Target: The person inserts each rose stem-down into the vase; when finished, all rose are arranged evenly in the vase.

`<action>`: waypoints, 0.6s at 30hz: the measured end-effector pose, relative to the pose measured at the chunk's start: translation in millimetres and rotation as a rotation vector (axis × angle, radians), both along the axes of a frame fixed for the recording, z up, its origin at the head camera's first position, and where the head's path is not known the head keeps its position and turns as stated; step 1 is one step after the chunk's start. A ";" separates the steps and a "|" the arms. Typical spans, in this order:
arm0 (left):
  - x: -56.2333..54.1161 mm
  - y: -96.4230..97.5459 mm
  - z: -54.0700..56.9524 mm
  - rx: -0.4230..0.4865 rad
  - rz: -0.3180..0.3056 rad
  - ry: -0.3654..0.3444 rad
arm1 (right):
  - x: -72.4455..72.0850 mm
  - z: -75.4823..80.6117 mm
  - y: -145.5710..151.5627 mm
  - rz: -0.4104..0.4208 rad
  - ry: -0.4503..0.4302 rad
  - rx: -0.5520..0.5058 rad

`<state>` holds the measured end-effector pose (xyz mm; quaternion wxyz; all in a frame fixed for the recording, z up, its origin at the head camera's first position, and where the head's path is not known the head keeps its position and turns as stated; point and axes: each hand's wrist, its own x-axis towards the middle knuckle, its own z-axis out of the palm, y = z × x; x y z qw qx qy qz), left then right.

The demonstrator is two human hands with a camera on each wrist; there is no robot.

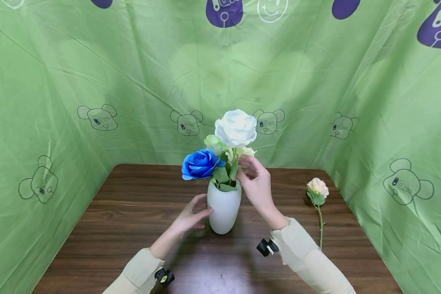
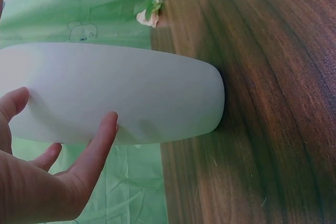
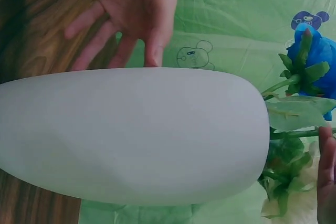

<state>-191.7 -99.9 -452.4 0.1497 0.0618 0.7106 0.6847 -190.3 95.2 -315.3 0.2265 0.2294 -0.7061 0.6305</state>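
Note:
A white vase [image 1: 223,208] stands upright on the table. Out of its mouth rise a large white rose [image 1: 237,128], a blue rose [image 1: 201,164] leaning left, and paler cream-green flowers [image 1: 214,143] behind them. My left hand [image 1: 191,216] is at the vase's left side, fingers spread, with fingertips against its wall in the left wrist view. Above the rim, my right hand [image 1: 256,181] pinches the white rose's green stem between thumb and fingers. The right wrist view catches only a bit of that hand, by a stem [image 3: 296,135] and the blue rose [image 3: 315,66].
A pale pink rose [image 1: 317,188] with a long stem lies on the right part of the brown wooden table [image 1: 132,228]. Green cloth [image 1: 150,81] printed with bear faces hangs along the back and both sides.

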 end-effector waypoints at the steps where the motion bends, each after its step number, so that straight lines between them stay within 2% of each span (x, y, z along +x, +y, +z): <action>1: 0.0 0.1 -0.1 0.002 0.000 0.001 | -0.3 1.3 0.1 -0.009 0.014 -0.008; 7: -0.3 -0.3 -0.2 0.009 -0.005 0.004 | -3.9 13.2 -0.6 -0.037 0.086 0.019; 14: 0.3 0.5 0.5 -0.001 -0.006 0.002 | -2.0 23.9 -2.1 0.041 -0.006 0.019; 18: 0.5 0.8 1.9 0.001 -0.008 -0.002 | -2.4 22.2 -2.1 0.030 -0.015 0.069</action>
